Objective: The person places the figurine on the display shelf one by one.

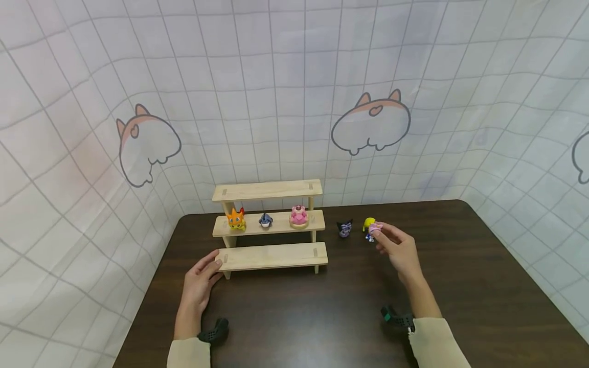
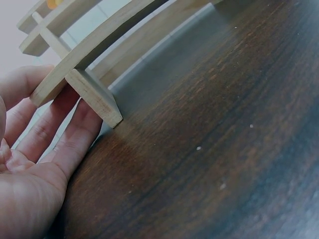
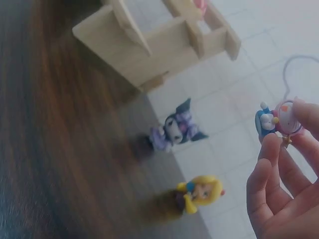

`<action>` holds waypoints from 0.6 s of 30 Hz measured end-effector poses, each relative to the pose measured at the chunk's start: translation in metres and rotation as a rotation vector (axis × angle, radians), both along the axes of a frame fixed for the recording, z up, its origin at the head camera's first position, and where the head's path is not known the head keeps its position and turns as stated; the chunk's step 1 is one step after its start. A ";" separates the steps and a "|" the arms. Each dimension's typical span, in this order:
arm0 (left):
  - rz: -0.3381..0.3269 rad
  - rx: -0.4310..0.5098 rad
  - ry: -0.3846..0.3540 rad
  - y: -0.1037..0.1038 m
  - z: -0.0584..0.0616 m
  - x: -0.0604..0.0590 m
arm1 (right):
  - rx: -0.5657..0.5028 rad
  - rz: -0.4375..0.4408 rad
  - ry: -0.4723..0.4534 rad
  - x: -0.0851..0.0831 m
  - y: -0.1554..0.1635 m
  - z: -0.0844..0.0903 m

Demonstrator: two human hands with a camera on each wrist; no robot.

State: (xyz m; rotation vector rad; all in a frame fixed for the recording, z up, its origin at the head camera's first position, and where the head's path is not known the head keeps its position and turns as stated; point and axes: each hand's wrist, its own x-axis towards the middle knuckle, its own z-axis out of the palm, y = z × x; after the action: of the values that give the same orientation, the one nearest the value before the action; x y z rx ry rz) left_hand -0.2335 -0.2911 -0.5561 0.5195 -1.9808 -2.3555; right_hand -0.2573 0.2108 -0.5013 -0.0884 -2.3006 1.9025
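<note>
pinching glossy pink figurine (image 3: 281, 117), right hand (image 1: 399, 249); left hand (image 1: 201, 278) touching smooth wooden shelf (image 1: 273, 255).

- The dark table (image 1: 322, 317) lies bare in front of the wooden stepped shelf (image 1: 271, 255), giving wide room between the two arms.
- The shelf's bottom and top steps are free; the middle step carries an orange figure (image 1: 236, 220), a blue figure (image 1: 265, 220) and a pink figure (image 1: 299, 216), with gaps between them.
- Right of the shelf, a dark figure (image 1: 344, 228) and a yellow-haired figure (image 1: 368, 223) stand close together, seemingly a narrow gap.
- The wall cloth (image 1: 294, 102) closes off the back.
</note>
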 end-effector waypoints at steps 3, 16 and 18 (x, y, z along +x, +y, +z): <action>-0.005 0.002 0.006 0.000 0.000 0.002 | -0.005 0.009 0.033 0.003 -0.005 0.007; 0.006 -0.001 0.013 0.001 -0.001 0.002 | 0.000 0.087 0.218 0.019 -0.034 0.038; 0.006 -0.001 0.015 0.001 0.000 0.002 | 0.005 0.109 0.236 0.021 -0.039 0.041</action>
State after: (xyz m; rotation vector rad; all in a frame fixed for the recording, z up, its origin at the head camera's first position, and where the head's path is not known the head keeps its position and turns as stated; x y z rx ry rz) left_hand -0.2314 -0.2900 -0.5566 0.5048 -1.9709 -2.3483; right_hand -0.2367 0.1715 -0.4602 0.2534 -2.1927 1.8437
